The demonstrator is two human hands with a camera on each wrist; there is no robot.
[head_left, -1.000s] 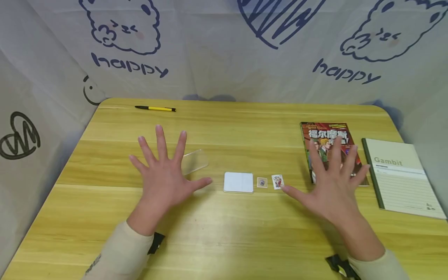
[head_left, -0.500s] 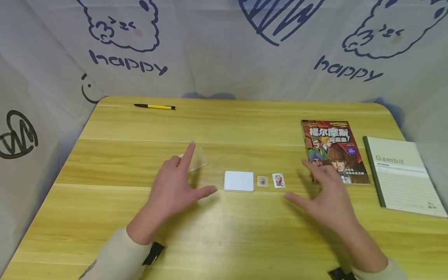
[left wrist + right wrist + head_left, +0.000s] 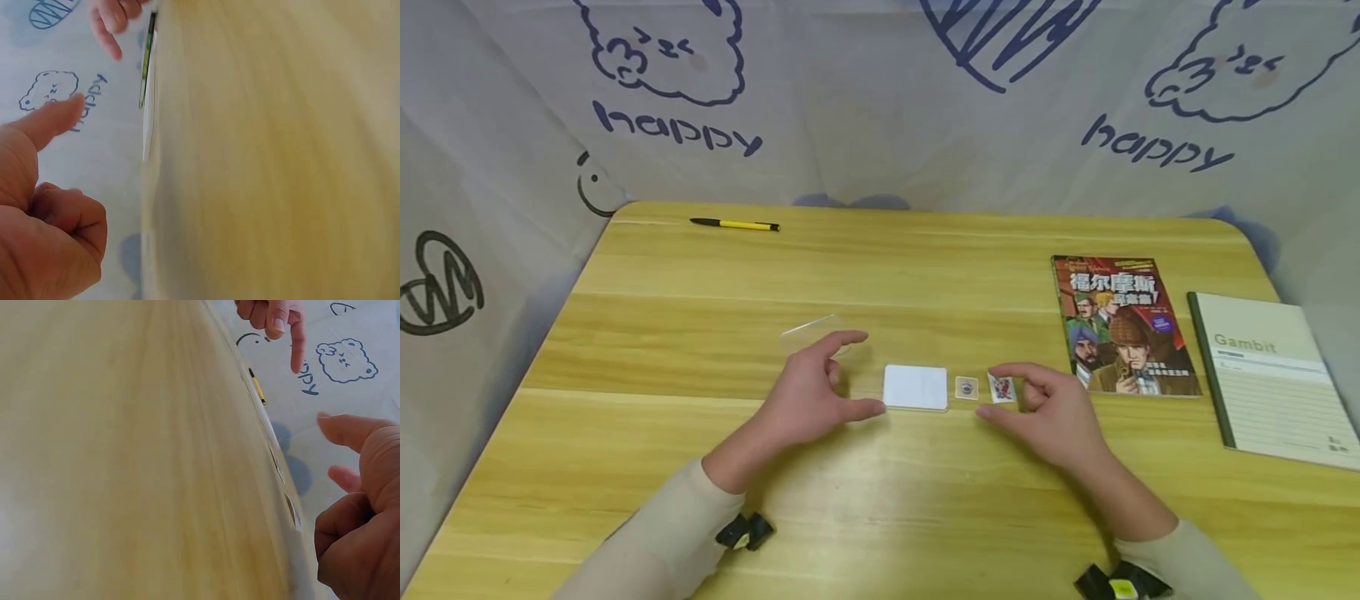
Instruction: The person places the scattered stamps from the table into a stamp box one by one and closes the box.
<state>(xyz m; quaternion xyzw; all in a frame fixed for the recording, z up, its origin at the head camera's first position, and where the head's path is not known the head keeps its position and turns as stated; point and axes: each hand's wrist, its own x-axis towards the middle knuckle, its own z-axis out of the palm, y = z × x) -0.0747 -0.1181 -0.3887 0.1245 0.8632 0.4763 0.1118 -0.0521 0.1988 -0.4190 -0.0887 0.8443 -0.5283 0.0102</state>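
The left hand (image 3: 808, 396) is hovering above the table (image 3: 887, 500), thumb and forefinger spread wide, holding nothing. Just right of its thumb tip and nearer this hand, the white rectangle (image 3: 915, 388) is lying flat, its long axis running left to right. Next, a small square piece (image 3: 966, 388) is lying beside a picture card (image 3: 1002, 389), which the right hand's (image 3: 1060, 408) parted, empty thumb and forefinger are framing from above.

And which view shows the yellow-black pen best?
The head view: the yellow-black pen is whole, unobstructed. The right wrist view shows it small, foreshortened; the left wrist view, not at all.
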